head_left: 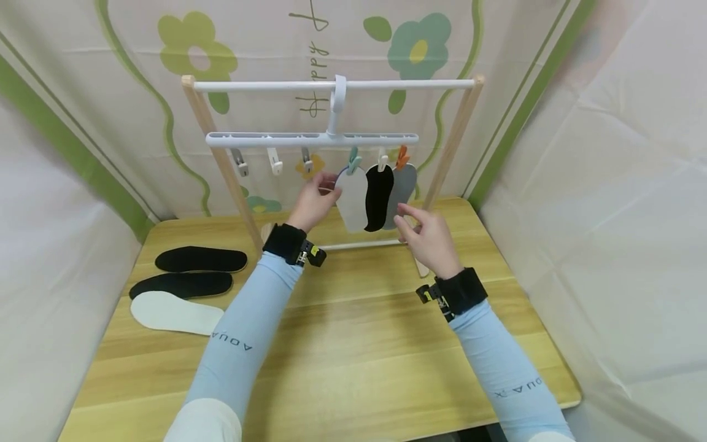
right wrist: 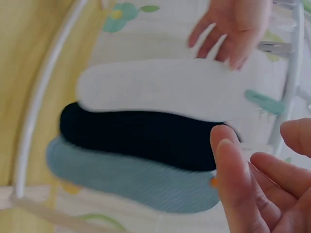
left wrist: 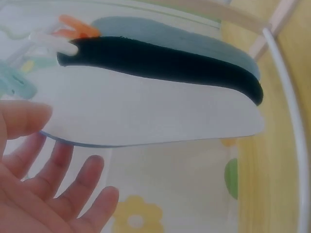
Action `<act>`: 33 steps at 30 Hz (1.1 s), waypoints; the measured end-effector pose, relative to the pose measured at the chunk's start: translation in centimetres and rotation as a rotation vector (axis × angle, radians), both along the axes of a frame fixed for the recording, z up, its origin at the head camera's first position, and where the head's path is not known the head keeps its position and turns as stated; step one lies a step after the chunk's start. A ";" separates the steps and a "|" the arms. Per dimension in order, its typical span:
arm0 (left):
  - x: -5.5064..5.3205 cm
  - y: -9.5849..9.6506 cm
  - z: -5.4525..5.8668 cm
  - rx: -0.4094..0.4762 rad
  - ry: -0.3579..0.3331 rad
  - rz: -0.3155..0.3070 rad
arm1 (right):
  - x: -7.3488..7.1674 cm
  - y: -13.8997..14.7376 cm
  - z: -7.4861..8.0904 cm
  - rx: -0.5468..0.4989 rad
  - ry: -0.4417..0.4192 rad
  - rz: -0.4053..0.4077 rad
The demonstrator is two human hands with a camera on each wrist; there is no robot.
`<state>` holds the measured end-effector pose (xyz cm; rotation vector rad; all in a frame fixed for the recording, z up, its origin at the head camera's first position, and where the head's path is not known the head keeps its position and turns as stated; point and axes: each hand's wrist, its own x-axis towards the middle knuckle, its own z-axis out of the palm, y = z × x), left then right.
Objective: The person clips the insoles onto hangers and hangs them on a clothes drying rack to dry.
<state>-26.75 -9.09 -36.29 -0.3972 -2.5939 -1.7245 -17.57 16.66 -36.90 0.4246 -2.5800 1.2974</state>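
A white insole hangs from a teal clip. Beside it hang a black insole on a white clip and a grey insole on an orange clip. My left hand is at the white insole's left edge, near the top; its thumb overlaps the front, and a fingertip goes out of sight behind. Its other fingers spread loosely below the edge in the left wrist view. My right hand, loosely bent and holding nothing, hovers just in front of the grey insole's lower right.
The white hanger bar hooks over a rail of a wooden-legged rack. Several unused clips hang on its left half. Two black insoles and a white insole lie on the table at left.
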 end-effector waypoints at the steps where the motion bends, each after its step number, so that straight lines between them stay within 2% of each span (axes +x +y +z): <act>1: -0.1 -0.1 -0.1 -0.005 -0.003 0.003 | 0.0 0.1 -0.5 0.012 0.011 -0.008; 8: -0.2 -1.2 -0.9 0.000 -0.022 0.029 | -0.4 1.2 -3.1 0.012 0.016 -0.036; 13: 0.5 -3.0 -1.5 -0.010 -0.048 0.021 | -0.3 1.7 -4.4 -0.009 -0.010 -0.039; 16: 1.4 -4.9 -1.9 -0.048 -0.053 0.032 | 0.0 2.1 -5.2 -0.010 -0.039 -0.053; 19: 2.3 -7.0 -2.2 -0.075 -0.029 0.047 | 0.3 2.5 -5.7 -0.004 -0.062 -0.067; 24: 4.0 -10.4 -2.5 -0.135 0.007 0.038 | 0.3 3.3 -6.2 0.020 -0.050 -0.092; 28: 5.9 -12.5 -2.9 -0.193 0.006 0.044 | 0.7 3.7 -6.4 0.027 -0.054 -0.093; 33: 8.6 -14.4 -3.9 -0.211 0.025 0.103 | 1.8 3.8 -6.9 0.012 -0.075 -0.103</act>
